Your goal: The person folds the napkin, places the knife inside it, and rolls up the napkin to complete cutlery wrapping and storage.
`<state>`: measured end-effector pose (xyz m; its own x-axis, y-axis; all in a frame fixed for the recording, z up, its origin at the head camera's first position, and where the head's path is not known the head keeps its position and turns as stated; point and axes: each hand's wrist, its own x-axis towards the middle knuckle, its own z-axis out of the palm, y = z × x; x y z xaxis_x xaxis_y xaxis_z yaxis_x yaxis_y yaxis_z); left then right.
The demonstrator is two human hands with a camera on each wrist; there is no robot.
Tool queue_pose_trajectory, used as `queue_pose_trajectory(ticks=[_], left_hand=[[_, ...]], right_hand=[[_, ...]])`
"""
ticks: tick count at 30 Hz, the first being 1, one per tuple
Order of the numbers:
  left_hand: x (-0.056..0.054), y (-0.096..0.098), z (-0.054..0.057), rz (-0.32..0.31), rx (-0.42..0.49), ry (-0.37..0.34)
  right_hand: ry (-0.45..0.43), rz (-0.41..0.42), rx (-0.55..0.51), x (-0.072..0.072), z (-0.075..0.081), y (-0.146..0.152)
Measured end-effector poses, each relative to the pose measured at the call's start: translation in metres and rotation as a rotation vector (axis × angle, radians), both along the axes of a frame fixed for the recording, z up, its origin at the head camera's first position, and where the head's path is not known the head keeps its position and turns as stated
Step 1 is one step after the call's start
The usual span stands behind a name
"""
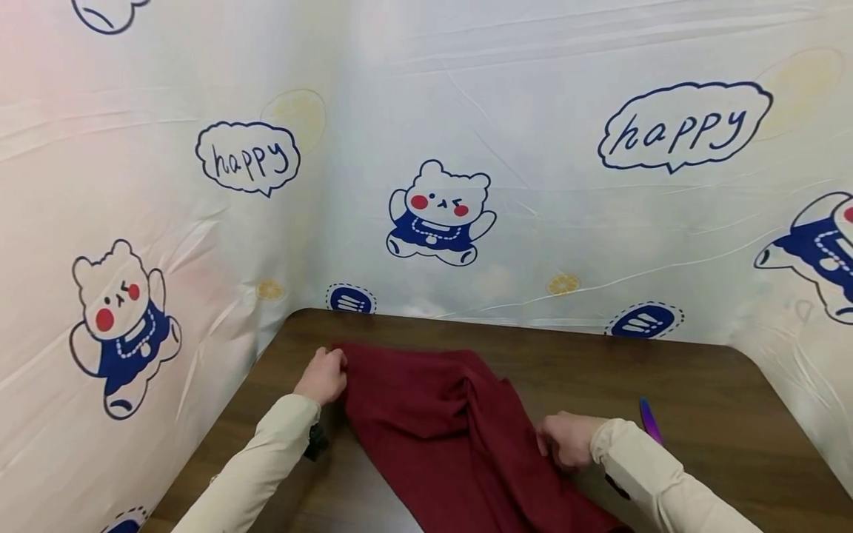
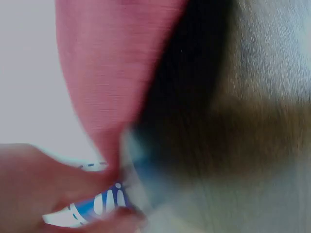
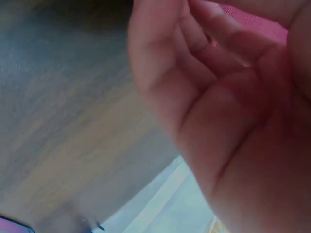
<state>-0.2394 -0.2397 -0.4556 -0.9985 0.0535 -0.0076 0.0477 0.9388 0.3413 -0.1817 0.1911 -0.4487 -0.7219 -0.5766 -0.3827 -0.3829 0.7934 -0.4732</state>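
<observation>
A piece of dark red cloth (image 1: 413, 400) lies in loose folds over the middle of the table and runs out at the bottom of the head view. At its far left corner, my left hand (image 1: 323, 376) pinches the fabric. The left wrist view shows the cloth (image 2: 116, 63) narrowing down to the thumb and fingers of that hand (image 2: 43, 179). My right hand (image 1: 568, 440) is at the right edge of the cloth, fingers curled and gripping it. In the right wrist view, its curled fingers (image 3: 160, 53) have red fabric behind them, and the fingertips are hidden.
A slim blue-purple object (image 1: 649, 420) lies on the brown wooden table (image 1: 573, 370), right of the cloth and partly behind the right sleeve (image 1: 643, 463). White printed sheeting (image 1: 533, 244) with bears and "happy" bubbles hangs along the back and sides of the table.
</observation>
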Motion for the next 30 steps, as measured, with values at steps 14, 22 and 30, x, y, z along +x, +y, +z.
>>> queue_pose_trajectory(ticks=[14,22,30], left_hand=[[0.036,0.074,0.003,-0.267,-0.046,-0.271],[0.024,0.077,-0.009,-0.351,-0.051,-0.272],[0.014,0.061,-0.018,-0.063,-0.021,-0.097]], right_hand=[[0.451,0.238,0.007,-0.013,-0.021,-0.017],[0.461,0.176,0.018,-0.014,-0.012,-0.006],[0.282,-0.030,0.031,-0.008,-0.009,0.010]])
